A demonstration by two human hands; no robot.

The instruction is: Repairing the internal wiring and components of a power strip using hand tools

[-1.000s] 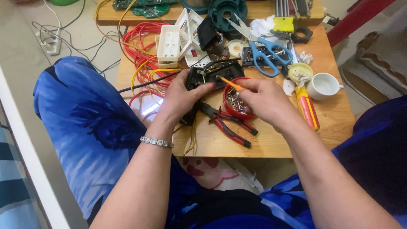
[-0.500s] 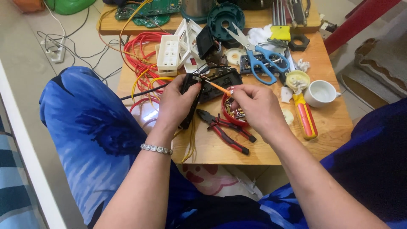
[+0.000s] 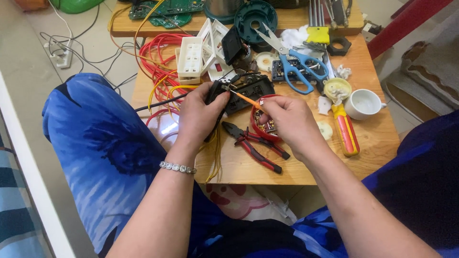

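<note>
Hands first, from the head view, the only 1 on offer: the left hand [image 3: 198, 114] is wrapped around the near end of 1 black socket housing [image 3: 244, 91], fingers pressed shut on it, and that hand hides the housing's left end. The housing sits on the small wooden table [image 3: 306, 167], near its middle, just behind the hands. The right hand [image 3: 287, 119] pinches 1 thin orange-handled screwdriver [image 3: 246, 99] between thumb and fingertips; its tip reaches the housing's top, but whether it sits in a screw is too small to tell. Under the right hand lies 1 red round dish [image 3: 258, 125] of small metal parts, largely covered by the fingers, so the parts cannot be counted.

Counted on the table: 1 pair of red-and-black pliers [image 3: 253, 143] just in front of the dish, 1 pair of blue-handled scissors [image 3: 291, 59], 1 white cup [image 3: 364, 103], 1 fat red-and-yellow screwdriver [image 3: 345, 129] beside it, 2 white socket strips [image 3: 190, 58] at least, standing among a tangle of red and yellow wires [image 3: 160, 67] whose number cannot be made out. A second table behind is cut off by the top edge, with 1 green circuit board [image 3: 162, 10] only partly in view. The left wrist wears 1 beaded bracelet [image 3: 178, 167].
</note>
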